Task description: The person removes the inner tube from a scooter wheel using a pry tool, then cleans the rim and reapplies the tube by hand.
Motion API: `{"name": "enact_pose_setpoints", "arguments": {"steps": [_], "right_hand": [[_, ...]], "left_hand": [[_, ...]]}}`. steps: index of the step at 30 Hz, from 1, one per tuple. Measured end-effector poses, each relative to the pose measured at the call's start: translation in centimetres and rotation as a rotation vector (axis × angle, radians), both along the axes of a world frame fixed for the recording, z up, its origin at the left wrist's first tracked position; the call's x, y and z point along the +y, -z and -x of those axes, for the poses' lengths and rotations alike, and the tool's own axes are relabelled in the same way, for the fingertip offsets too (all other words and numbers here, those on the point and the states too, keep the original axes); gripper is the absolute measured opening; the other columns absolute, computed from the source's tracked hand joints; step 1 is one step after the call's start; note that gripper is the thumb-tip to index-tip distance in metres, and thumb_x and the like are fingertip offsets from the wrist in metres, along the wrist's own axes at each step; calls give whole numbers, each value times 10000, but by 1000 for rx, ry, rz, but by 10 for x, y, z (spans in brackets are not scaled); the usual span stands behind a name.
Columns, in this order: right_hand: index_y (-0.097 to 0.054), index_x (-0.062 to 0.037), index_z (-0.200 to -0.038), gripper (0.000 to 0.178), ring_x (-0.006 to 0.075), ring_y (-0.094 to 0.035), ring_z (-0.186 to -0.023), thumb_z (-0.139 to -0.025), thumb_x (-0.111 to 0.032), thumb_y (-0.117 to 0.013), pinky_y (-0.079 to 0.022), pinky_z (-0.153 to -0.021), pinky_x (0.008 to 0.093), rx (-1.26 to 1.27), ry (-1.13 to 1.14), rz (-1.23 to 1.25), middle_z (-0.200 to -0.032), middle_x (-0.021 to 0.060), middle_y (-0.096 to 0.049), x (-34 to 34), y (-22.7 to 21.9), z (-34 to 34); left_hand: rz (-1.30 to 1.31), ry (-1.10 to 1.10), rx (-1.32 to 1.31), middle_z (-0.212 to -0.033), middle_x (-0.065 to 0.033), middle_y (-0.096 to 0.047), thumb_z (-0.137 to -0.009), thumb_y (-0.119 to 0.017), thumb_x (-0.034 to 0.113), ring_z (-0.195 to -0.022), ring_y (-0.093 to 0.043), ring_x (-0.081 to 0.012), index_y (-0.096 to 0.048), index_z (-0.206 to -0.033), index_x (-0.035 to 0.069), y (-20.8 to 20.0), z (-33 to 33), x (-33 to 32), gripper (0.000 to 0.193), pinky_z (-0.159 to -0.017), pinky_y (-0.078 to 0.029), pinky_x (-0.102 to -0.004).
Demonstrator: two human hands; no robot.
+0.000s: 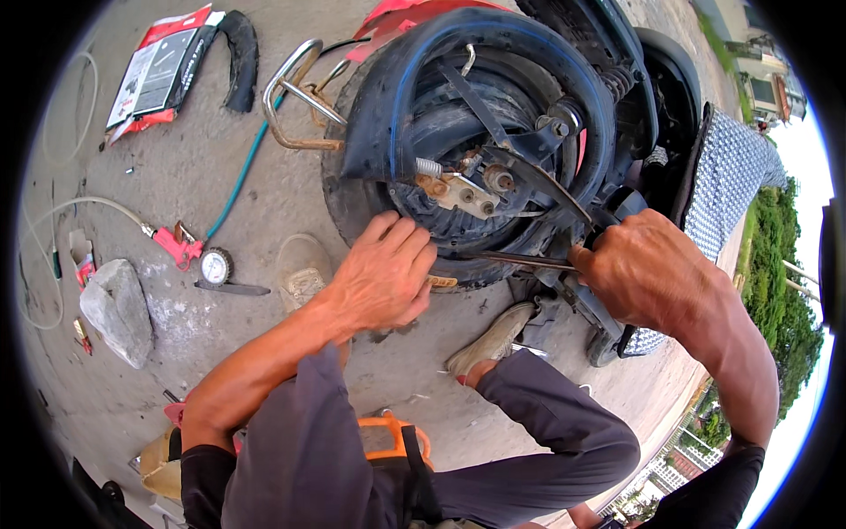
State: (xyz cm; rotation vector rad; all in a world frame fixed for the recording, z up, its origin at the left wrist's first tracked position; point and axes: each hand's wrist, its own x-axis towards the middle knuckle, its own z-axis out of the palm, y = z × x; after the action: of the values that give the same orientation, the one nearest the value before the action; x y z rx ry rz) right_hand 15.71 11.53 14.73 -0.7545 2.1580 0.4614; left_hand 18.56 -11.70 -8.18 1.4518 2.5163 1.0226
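Observation:
A motorcycle wheel with a black tire (pixel 338 196) is in front of me, still among the bike's parts. A black inner tube (pixel 374 123) with a blue line lies looped over it. My left hand (pixel 388 269) is curled over the tire's near left edge. My right hand (pixel 648 269) is closed round a flat metal tire lever (pixel 527 260), whose far end reaches to the tire's near edge. The lever's tip is hard to make out. A rusty brake plate (pixel 467 194) with a spring shows inside the tube's loop.
A pink air gun with a hose (pixel 176 247) and a round gauge (pixel 216 266) lie on the ground at left, beside a grey stone (pixel 117 313). A red-and-white packet (pixel 163 75) lies farther back. A bent metal stand (pixel 291 97) juts out by the wheel. The patterned seat (pixel 727 176) is at right.

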Motion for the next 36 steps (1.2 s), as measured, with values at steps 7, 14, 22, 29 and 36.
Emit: {"name": "enact_pose_setpoints", "arguments": {"steps": [7,14,22,29,36], "right_hand": [[-710,-38,-773,74,263,-694,-637,-757,25,-673,-514,-625,391,80,-127,-15,-603,122,-642,-24,-6,20],[-696,-56,-730,109,242,-684,-656,-757,44,-661,-499,-649,392,61,-75,-80,-614,115,-645,-21,0,34],[-730,-105,-664,95,273,-720,-708,-728,-65,-673,-529,-674,370,42,-49,-160,-656,125,-687,-21,-12,35],[-732,-91,-848,117,282,-715,-721,-820,-96,-618,-519,-664,397,9,12,-179,-673,123,-690,-24,-1,15],[-653,47,-1101,289,284,-668,-794,-838,-56,-590,-495,-611,393,263,89,-98,-841,141,-646,-15,15,-57]], "left_hand": [[-59,-6,-18,-952,-114,-587,-673,-714,226,-975,-550,-283,-656,-942,2,0,3,0,355,-959,-411,-438],[-115,-2,-33,-881,-124,-588,-641,-710,200,-928,-551,-287,-621,-810,8,0,4,7,270,-927,-415,-424],[-150,-14,24,-906,-124,-594,-661,-724,256,-969,-548,-277,-628,-834,8,-2,4,17,317,-934,-408,-406],[-164,-35,-12,-949,-139,-609,-678,-711,240,-996,-552,-291,-636,-876,-8,3,0,6,326,-962,-402,-420],[-299,-127,91,-970,-136,-609,-679,-714,143,-1018,-548,-299,-640,-896,-3,2,-12,-13,272,-957,-428,-420]]}}
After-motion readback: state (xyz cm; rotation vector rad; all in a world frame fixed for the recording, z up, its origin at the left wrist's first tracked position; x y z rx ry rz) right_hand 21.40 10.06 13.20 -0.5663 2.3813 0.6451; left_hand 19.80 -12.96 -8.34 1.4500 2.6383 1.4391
